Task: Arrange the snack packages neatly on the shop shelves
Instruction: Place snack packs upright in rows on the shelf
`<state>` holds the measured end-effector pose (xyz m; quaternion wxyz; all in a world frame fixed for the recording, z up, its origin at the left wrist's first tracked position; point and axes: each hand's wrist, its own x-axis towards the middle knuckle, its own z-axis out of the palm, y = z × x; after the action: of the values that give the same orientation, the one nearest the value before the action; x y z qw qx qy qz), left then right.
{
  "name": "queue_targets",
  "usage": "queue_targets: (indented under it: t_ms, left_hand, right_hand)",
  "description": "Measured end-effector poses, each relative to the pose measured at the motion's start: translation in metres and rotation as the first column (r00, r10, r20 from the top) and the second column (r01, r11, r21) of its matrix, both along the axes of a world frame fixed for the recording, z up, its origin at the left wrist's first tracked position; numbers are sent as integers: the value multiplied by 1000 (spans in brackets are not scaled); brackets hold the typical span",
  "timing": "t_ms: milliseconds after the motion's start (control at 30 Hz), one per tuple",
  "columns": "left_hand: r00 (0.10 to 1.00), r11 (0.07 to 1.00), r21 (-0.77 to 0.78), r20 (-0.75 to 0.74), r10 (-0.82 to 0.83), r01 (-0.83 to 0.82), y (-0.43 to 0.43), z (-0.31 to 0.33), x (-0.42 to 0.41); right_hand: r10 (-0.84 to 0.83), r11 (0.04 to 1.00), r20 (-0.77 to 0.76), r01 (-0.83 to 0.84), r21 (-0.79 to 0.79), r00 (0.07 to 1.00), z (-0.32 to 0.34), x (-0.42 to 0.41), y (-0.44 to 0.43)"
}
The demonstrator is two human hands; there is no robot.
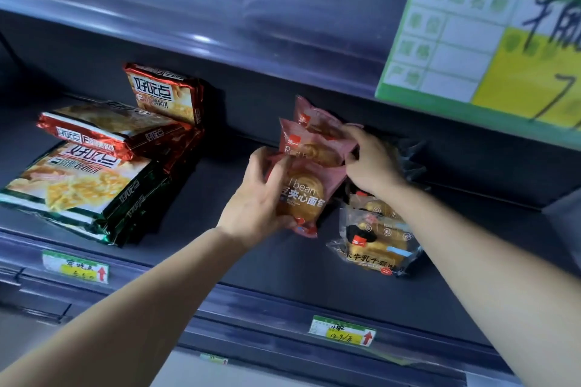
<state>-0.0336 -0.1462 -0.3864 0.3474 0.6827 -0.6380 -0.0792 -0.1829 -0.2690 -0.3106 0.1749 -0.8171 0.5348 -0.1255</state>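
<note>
Pink plastic bread packets (309, 148), three in an overlapping row, stand near the middle of the dark grey metal shelf (270, 264). The left hand (254, 198) grips the front packet, fingers curled round its edge. The right hand (372, 162) pinches the rear ones, likely to square the row upright. At four o'clock from them lies a clear-wrapped bun packet (377, 245). At nine o'clock, red and green foil biscuit packs (94, 166) lie stacked flat, one standing behind.

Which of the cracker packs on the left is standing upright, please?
The rear red pack; the front red pack and the green pack lie flat.
</note>
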Motion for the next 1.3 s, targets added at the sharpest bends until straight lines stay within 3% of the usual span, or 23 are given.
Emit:
queue_targets:
  t_ms: [167,233,300,433,500,567,800,967,1100,1300]
  left_hand:
    - [987,995,9,128,102,-104,-10,-1,-4]
    - [988,995,11,123,96,-98,-10,1,-8]
    - [994,997,45,95,62,-66,-9,2,-11]
    - [992,995,77,-114,-53,62,-3,-2,-10]
    - [972,994,105,-235,13,12,-4,-5,-4]
    - [921,987,160,-383,77,-16,-8,-5,2]
    - [681,929,317,-724,108,189,-20,-7,12]
    - [606,917,289,-792,69,274,-21,-6,12]
    - [603,910,286,-796,51,300,-20,-3,6]
    - [606,901,289,-795,38,322,-20,-1,-8]
  right_hand:
    - [0,996,134,-12,84,991,4,-11,5]
    - [110,981,186,-136,138,976,7,-18,11]
    - [244,953,126,-262,153,962,9,-20,17]
    - [283,955,-25,-279,105,959,2,-20,10]
    - [282,957,-47,-277,90,958,-1,-23,7]
    - [274,960,-54,-271,69,960,-1,-26,7]
    - [247,969,-36,-246,17,968,-4,-56,9]
    - [262,948,-224,-206,243,939,2,-96,19]
    - [322,933,-496,-181,311,806,-2,-113,24]
    - [258,964,-382,-210,164,887,-4,-117,20]
